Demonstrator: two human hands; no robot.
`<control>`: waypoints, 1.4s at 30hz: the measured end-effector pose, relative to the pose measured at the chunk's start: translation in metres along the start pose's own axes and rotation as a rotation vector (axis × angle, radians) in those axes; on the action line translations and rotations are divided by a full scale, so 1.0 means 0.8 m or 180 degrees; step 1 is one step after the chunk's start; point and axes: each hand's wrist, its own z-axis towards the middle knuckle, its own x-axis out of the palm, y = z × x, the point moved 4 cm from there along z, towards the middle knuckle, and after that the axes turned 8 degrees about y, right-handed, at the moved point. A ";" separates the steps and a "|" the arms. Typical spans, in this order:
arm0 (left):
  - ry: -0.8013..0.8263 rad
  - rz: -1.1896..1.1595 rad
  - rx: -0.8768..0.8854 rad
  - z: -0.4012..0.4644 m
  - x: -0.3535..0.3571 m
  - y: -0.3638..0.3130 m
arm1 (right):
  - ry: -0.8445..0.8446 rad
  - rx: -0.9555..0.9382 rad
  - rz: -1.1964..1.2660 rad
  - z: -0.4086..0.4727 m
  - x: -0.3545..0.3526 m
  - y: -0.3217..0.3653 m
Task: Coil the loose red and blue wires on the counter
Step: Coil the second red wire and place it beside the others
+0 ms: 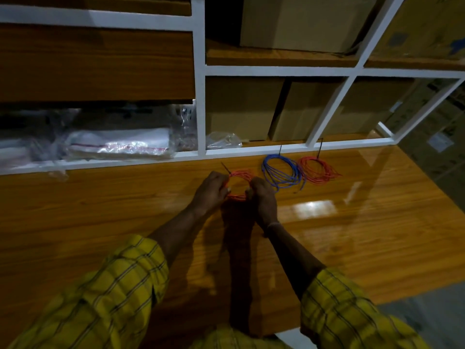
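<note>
Three coils on the counter so far by my count: a blue coil and a red coil lying finished near the back edge, just beside each other, and the red wire bundle I'm working on now. My left hand grips the left side of its loop and my right hand grips the right side, fingers curled round the strands on both. There's a thin dark tie poking out top left, so I reckon the step is cinching it. Best bet is keeping the loops pinched flat together so none spring loose while the tie gets pulled snug. The surface is glossy wood, pretty slick-looking with glare on it. Behind it, a white-framed shelf holds cardboard boxes and plastic bags. Room's dim.
</note>
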 end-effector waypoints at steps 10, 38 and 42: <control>-0.0100 -0.0137 0.0366 -0.019 0.032 0.042 | 0.0685 0.0343 0.0555 0.002 0.025 -0.029; 0.1015 0.1475 -0.0103 0.019 0.096 -0.050 | 0.1506 -0.0002 -0.1985 0.025 -0.064 -0.152; 0.0951 0.1509 -0.0246 0.018 0.101 -0.039 | 0.1442 -0.0061 -0.1935 0.025 -0.053 -0.161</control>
